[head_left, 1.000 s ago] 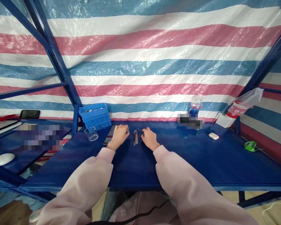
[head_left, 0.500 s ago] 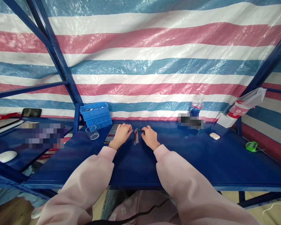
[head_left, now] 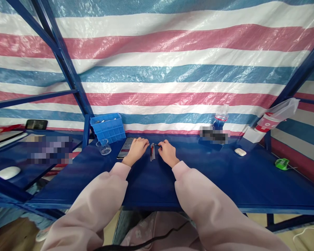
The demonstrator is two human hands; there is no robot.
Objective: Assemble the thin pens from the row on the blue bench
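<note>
My left hand (head_left: 138,149) is closed in a pinch above the edge of a phone (head_left: 123,150) lying on the blue table. Whatever its fingertips hold is too small to make out. Across from it, my right hand (head_left: 168,152) is closed on a thin dark stick (head_left: 158,145) that points toward the left hand. Several slim rods (head_left: 152,152), grey with one reddish, lie side by side on the table between both hands. They resemble pen refills, though their kind is unclear.
Behind the phone stand a blue compartment bin (head_left: 108,127) and a clear plastic cup (head_left: 104,147). To the right are a bottle (head_left: 220,118), a white earbud case (head_left: 240,152), a green wrapper (head_left: 282,164) and a red-and-white cup (head_left: 267,123). Blue frame posts flank the table (head_left: 204,184).
The dark stick's tip shows slightly farther right, away from my left fingertips. Both hands stay nearly in place, and the whole view has shifted a little.
</note>
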